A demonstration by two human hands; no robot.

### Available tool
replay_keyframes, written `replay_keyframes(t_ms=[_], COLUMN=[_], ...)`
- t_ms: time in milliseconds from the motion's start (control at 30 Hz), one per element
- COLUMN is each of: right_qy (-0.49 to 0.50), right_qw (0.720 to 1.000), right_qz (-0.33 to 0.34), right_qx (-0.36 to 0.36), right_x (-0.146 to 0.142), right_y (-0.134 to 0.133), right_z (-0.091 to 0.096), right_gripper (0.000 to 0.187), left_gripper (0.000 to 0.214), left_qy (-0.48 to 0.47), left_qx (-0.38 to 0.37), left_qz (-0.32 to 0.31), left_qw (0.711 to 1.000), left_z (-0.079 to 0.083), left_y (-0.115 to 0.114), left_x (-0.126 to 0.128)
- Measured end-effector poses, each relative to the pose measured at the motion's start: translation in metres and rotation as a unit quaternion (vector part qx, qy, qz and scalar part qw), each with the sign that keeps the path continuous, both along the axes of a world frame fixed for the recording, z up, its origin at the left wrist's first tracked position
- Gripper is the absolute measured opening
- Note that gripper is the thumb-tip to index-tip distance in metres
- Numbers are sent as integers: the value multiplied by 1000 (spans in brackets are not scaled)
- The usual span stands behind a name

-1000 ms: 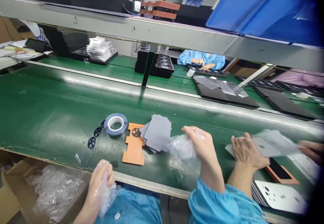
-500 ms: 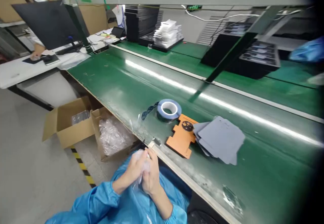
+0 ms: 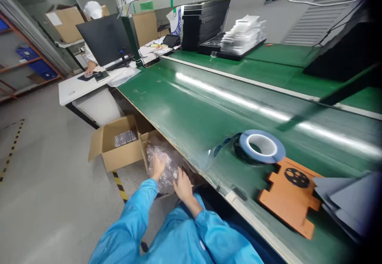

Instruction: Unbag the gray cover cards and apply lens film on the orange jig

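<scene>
Both my hands reach down below the bench edge into an open cardboard box (image 3: 145,137) filled with crumpled clear plastic film (image 3: 169,167). My left hand (image 3: 158,166) lies on the film with its fingers stretched out. My right hand (image 3: 182,184) rests beside it, fingers flat against the same wad. Neither hand grips anything that I can see. Both arms are in blue sleeves.
On the green belt (image 3: 193,105) lie a blue tape roll (image 3: 262,146), an orange jig plate (image 3: 291,200) and grey sheets (image 3: 349,200). A second open carton (image 3: 115,144) stands on the floor at left. A person sits at a white desk behind a monitor (image 3: 104,37).
My view swung left and down. My hands went from crumpling film at my lap down into the box on the floor, and now lie open on the film.
</scene>
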State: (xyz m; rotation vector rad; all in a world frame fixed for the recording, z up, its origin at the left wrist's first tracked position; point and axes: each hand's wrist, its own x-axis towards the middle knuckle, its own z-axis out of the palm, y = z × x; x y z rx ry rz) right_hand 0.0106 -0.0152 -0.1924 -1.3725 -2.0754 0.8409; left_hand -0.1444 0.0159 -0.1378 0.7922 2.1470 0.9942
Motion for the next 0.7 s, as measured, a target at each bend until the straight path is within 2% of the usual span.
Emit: replay_keyframes(t_ms=[67,167,233,333,433,533,633,700], right_qy=[-39,-88,-113,-137,-139,-126,-127,-137], right_qw=[999,995,990,986,985,987,988,987], right_qz=[18,56,80,95,97,95,87,74], right_qx=[4,11,7,-8,-22,-19,-22,-38], right_x=[17,36,39,34,18,-11,-30,-24], right_y=[-7,-15,-13,2,24,37,27,13], right_z=[-6,-5,-4,-2,4,23,54,74], right_gripper=[46,28,27,34,37,41,31,34], left_gripper=[41,39,41,42,40,37,32,32], left_qy=[11,16,24,37,52,85,122,139], left_qx=[-81,-153,-174,-172,-142,-104,-75,-59], left_qz=[-76,-166,-214,-257,-262,-243,-223,-217], left_qw=[994,974,961,950,953,961,964,964], left_z=[-14,-25,-25,-18,-3,21,53,73], left_y=[2,2,4,6,6,1,-10,-16], left_x=[-10,-17,-23,-36,-52,-68,-78,-80])
